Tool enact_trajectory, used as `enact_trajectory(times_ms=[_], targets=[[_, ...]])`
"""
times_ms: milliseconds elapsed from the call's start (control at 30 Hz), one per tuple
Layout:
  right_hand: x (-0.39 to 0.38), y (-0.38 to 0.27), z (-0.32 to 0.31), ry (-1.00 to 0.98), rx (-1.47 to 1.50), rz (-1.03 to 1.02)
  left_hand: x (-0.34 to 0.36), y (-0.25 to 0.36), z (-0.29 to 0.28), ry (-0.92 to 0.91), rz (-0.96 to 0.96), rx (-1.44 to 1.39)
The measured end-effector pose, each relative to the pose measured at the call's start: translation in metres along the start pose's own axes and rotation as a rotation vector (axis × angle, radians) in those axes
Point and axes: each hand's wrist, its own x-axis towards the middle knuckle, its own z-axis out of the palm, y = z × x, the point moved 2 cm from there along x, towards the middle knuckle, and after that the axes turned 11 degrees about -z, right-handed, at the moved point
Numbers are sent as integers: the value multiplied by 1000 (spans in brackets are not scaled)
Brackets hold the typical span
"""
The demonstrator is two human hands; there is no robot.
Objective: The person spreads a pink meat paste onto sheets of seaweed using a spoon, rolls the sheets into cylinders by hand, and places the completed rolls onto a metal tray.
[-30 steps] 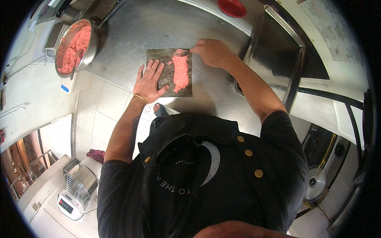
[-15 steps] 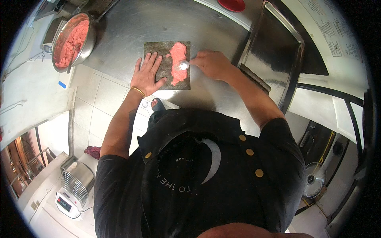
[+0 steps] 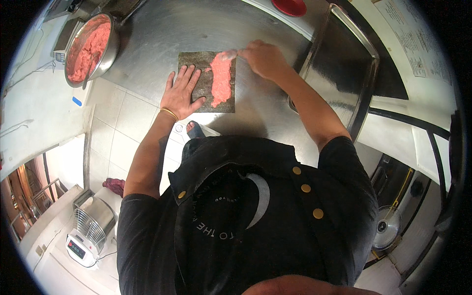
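Observation:
A dark green seaweed sheet (image 3: 197, 60) lies on the steel worktop (image 3: 167, 29), with a long band of pink paste (image 3: 220, 81) along its right part. My left hand (image 3: 183, 91) rests flat on the sheet's left part, fingers open and slightly apart. Held in my right hand (image 3: 260, 59) is a blurred spoon (image 3: 228, 55), its bowl at the top end of the paste band. A steel bowl (image 3: 105, 61) full of the same pink mixture stands at the upper left, a utensil handle sticking out over its near rim.
A small appliance (image 3: 60, 55) sits behind the bowl. A red dish (image 3: 289, 7) is at the back. A steel tray (image 3: 334, 73) lies to the right beside a black rail (image 3: 408, 118). A mixer (image 3: 86, 236) is at lower left, a fan (image 3: 386, 228) at lower right.
The spoon in my right hand went from the band's top down to its middle, and is now back at the top. My left hand stays spread on the sheet.

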Motion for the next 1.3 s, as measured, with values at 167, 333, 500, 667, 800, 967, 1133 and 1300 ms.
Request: enact_trajectory(times_ms=[167, 333, 500, 667, 800, 967, 1133, 1300], targets=[[-6, -7, 16, 70, 96, -212, 0, 0, -2, -4, 1, 20], [2, 22, 20, 161, 81, -104, 0, 1, -3, 1, -1, 37], [2, 1, 27, 47, 103, -205, 1, -2, -1, 6, 7, 38], [5, 28, 11, 90, 169, 31, 0, 2, -4, -27, -6, 21], [-5, -2, 13, -96, 243, -67, 1, 0, -2, 0, -9, 56], [-55, -62, 23, -212, 365, -105, 0, 1, 0, 37, -5, 41], [-60, -60, 25, -25, 384, -77, -1, 0, 1, 29, -10, 71], [-34, -33, 29, -106, 312, 17, 1, 2, 3, 29, 22, 33]])
